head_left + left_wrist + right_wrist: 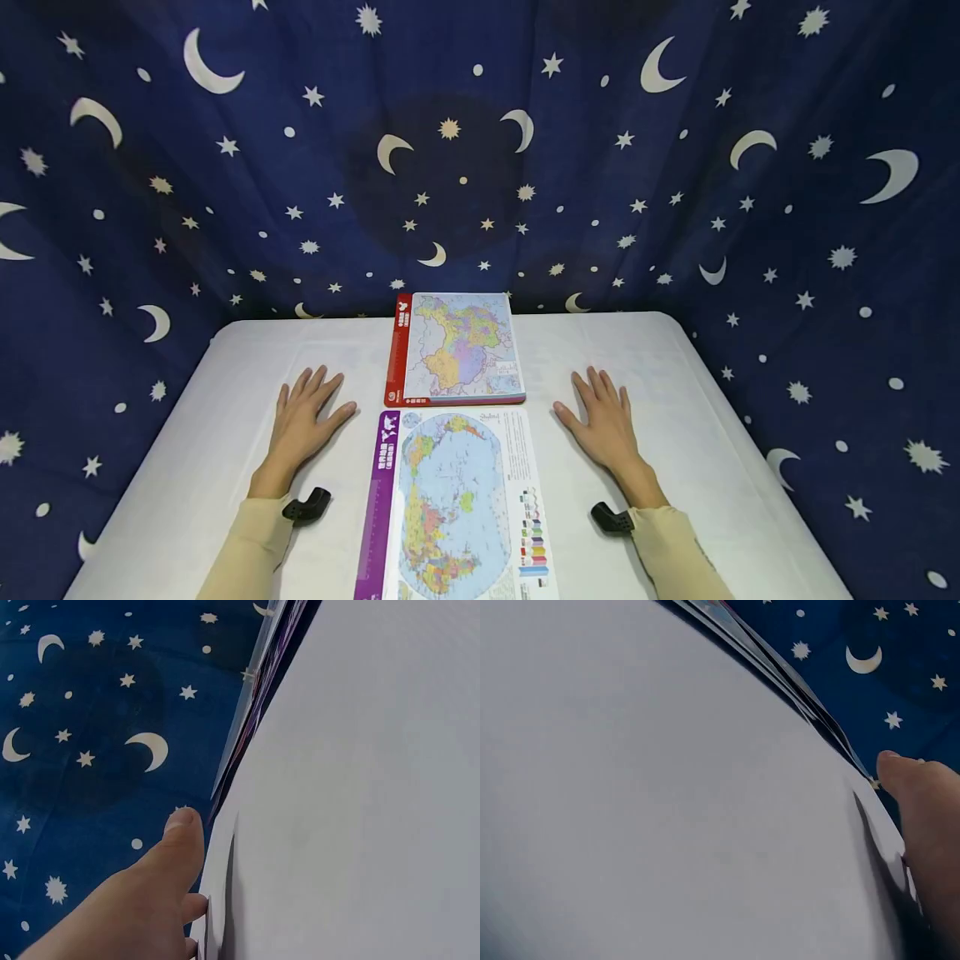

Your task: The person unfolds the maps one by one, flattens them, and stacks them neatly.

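My left hand (303, 421) lies palm down on the white table, fingers spread, to the left of two map boards. To their right my right hand (603, 425) rests the same way. Neither hand holds anything. Nearer to me is a world map (453, 508) with a purple side strip, its bottom cut off by the frame. Just beyond it lies a red-edged map (461, 346) on what looks like a thin stack. In the left wrist view the left thumb (176, 855) shows; in the right wrist view, the right thumb (922, 802). Both wrist views catch the boards edge-on.
The white table (615, 350) has rounded far corners. A dark blue curtain (465, 100) with moons and stars hangs behind it and along both sides. Small black devices sit at the left wrist (307, 506) and the right wrist (611, 518), by the beige sleeves.
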A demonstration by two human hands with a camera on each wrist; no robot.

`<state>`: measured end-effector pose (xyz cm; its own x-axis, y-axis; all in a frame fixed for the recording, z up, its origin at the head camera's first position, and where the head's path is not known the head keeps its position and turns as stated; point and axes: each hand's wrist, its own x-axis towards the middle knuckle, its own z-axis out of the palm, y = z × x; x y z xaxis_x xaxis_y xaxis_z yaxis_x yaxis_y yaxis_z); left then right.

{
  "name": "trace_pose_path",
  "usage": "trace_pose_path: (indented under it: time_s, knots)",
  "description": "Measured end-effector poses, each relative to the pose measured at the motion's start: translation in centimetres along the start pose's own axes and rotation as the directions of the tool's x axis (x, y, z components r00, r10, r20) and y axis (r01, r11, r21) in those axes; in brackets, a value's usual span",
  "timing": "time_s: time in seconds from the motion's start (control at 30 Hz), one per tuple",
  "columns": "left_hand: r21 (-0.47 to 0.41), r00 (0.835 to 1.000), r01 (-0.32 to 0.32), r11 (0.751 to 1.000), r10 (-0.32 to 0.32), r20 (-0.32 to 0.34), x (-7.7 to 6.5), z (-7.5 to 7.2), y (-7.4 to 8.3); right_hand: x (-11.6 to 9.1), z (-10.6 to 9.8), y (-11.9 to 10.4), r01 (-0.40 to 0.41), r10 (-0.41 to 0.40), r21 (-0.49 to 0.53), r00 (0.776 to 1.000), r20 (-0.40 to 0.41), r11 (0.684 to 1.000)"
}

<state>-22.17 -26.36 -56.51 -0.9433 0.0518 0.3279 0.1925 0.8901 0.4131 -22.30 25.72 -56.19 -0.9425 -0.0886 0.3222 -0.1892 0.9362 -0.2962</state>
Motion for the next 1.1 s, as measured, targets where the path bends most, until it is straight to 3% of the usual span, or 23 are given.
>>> trace_pose_path:
  time_s: [0.33, 0.73, 0.9, 1.1]
  knots:
    - [-0.069, 0.999, -0.032, 0.997, 0.029, -0.038, 1.3, 1.3, 2.2, 1.4, 1.6, -3.4, 0.033, -0.031, 0.107, 0.999, -0.014, 0.994]
    - [-0.135, 0.997, -0.072, 0.988, 0.074, 0.011, 2.0, 2.7, 5.6, 2.4, 2.5, -6.2, 0.088, -0.09, 0.232, 0.996, -0.003, 0.969]
    - [-0.161, 0.997, -0.074, 0.984, 0.079, 0.027, 2.2, 3.2, 6.3, 2.6, 2.5, -6.9, 0.102, -0.107, 0.266, 0.994, 0.005, 0.959]
    - [-0.212, 0.997, -0.072, 0.975, 0.073, -0.005, 2.5, 3.5, 6.6, 2.7, 2.7, -6.9, 0.126, -0.121, 0.305, 0.992, -0.035, 0.944]
